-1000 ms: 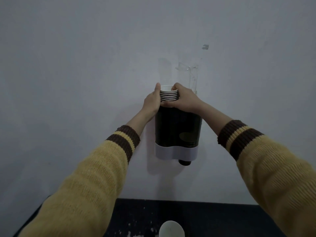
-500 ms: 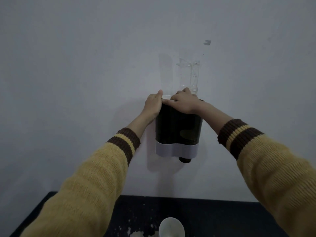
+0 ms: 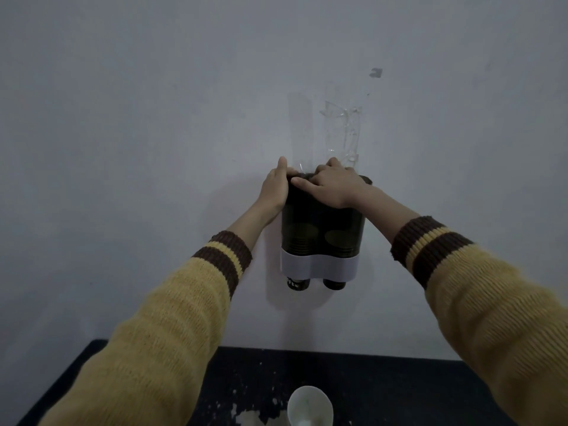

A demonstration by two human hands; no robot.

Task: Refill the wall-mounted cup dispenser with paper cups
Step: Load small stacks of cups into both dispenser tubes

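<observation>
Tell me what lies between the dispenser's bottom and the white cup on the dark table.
Head view: only bare wall and a strip of dark table lie between the dispenser and the white cup.

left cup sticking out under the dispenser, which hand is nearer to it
Left. The left hand grips the dispenser on its left side, above that cup. The right hand lies across the top, further right.
</observation>
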